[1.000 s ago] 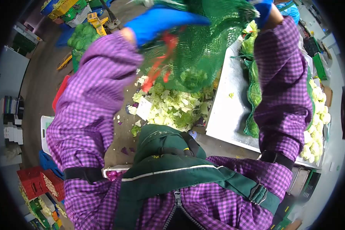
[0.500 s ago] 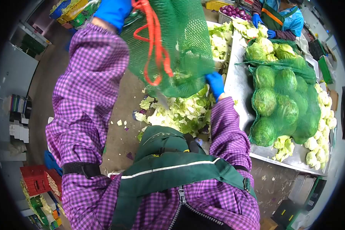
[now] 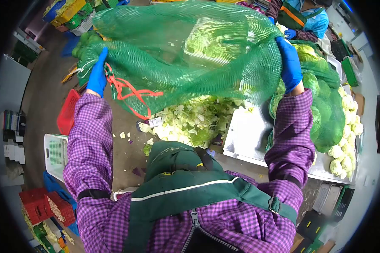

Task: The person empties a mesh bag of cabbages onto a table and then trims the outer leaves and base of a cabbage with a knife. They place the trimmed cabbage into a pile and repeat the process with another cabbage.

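A green mesh bag (image 3: 164, 69) is stretched wide between my two blue-gloved hands, above the floor and the edge of the steel table (image 3: 245, 134). My left hand (image 3: 98, 75) is closed on the bag's left end, beside a red drawstring (image 3: 133, 90) that dangles in loops. At the other end my right hand (image 3: 289, 65) grips the mesh, its fingertips partly hidden. Through the net shows a white crate (image 3: 192, 52) with pale leaves. Below the bag lies a heap of cabbage leaves (image 3: 190, 124). Near my right forearm, net-bagged cabbages (image 3: 327, 99) rest on the table.
Trimmed pale vegetables (image 3: 347, 135) line the table's right side. A co-worker's gloved hand (image 3: 290, 33) is at the far end. On the left stand a red crate (image 3: 68, 111), a white basket (image 3: 55, 154) and more red crates (image 3: 36, 204). Stacked crates (image 3: 74, 12) stand at the back left.
My left hand has come down from the top, and my right hand has moved up and right onto the bag. The hanging bag is now spread sideways between them.
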The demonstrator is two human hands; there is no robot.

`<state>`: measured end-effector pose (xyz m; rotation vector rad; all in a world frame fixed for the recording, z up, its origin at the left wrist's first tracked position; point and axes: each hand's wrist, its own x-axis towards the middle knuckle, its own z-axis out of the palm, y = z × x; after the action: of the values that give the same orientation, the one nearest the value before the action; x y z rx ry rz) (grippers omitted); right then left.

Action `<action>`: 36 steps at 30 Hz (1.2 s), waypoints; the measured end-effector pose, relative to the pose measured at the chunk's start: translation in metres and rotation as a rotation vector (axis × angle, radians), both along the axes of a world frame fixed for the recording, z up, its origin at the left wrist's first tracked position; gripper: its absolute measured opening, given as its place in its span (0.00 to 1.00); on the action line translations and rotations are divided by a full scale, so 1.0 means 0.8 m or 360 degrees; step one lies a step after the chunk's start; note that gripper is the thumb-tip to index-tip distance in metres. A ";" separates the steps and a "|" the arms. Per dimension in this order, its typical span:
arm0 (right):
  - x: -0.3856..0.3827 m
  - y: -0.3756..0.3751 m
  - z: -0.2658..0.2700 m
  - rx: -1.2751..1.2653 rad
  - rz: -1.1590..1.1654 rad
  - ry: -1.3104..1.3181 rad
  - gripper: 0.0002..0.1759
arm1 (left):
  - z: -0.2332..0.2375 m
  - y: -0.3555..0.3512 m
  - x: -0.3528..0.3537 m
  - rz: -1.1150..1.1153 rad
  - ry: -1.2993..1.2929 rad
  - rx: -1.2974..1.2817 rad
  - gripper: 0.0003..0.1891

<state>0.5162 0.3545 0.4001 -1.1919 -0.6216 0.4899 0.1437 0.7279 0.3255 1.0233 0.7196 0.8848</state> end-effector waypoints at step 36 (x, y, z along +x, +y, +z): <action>-0.589 0.311 -0.317 -0.0522 0.1941 0.0370 0.32 | -0.265 -0.236 -0.313 0.0439 0.0367 -0.0745 0.18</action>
<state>0.0447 0.6036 0.1463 -0.9175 -1.0578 1.7814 -0.1065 0.5395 0.1132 0.6179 1.2199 0.7853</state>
